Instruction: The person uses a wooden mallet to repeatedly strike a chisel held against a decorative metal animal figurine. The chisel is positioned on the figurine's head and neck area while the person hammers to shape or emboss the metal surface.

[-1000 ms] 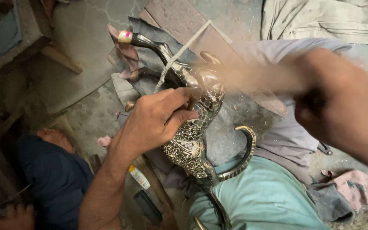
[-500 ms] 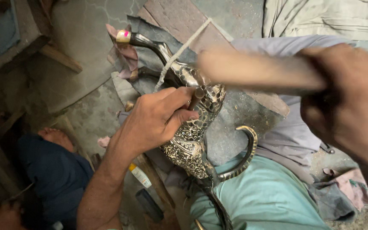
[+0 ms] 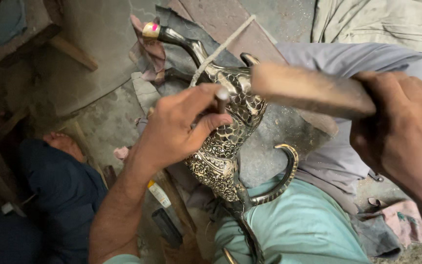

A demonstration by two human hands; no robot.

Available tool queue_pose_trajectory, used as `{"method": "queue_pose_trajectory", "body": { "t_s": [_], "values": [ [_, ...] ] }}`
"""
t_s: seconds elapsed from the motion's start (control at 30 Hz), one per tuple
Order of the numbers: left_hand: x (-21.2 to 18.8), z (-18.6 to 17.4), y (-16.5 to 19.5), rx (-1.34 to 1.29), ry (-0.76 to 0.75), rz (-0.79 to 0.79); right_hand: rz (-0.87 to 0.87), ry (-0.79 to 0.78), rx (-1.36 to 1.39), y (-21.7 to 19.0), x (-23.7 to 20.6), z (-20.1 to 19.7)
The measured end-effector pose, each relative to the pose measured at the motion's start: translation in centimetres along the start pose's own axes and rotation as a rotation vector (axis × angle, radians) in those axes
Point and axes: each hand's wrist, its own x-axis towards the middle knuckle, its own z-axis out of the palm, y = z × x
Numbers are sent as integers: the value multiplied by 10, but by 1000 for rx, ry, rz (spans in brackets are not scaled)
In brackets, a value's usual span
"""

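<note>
A: Where is the workpiece?

B: The engraved brass ewer (image 3: 225, 142) lies across the person's lap on the teal trouser leg (image 3: 304, 230). Its slender spout (image 3: 181, 41) points to the far left, over a dark mat (image 3: 279, 142) on the concrete floor (image 3: 98, 44). Its curved handle (image 3: 282, 176) hangs to the right.

A: What is each hand doing?

B: The left hand (image 3: 177, 129) rests on the ewer body, fingers pinched around a small steel punch (image 3: 221, 98) set upright against the scaled pattern. The right hand (image 3: 401, 132) is clenched around the grip of a wooden mallet (image 3: 308, 90).

A: What has changed in the last second?

B: The mallet, earlier a raised blur, now sits lower with its head just beside the punch top. I judge this to be a strike in a repeated chasing cycle; ewer and left hand hold the same position.

A: What else is nearby?

B: A pale cord (image 3: 221, 49) crosses the spout. Another person's bare foot (image 3: 64, 144) lies at the left edge, well apart.
</note>
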Motion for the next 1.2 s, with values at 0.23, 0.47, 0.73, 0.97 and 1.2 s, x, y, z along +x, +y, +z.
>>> {"method": "queue_pose_trajectory", "body": {
  "t_s": [0.23, 0.47, 0.73, 0.97, 1.2],
  "values": [
    [3, -1, -3, 31, -70, 1, 222, 10, 593, 6, 12, 6],
    [5, -4, 1, 23, -86, 1, 23, 35, 424, 11, 17, 1],
    [6, -5, 3, 33, -111, -44, 49, 1, 264, 10, 13, 2],
    [7, -7, 0, 75, -122, -9, 39, 62, 348, -9, 26, -19],
    [5, -7, -2, 55, -126, -11, 26, 73, 229, -13, 30, -17]
  ]
}}
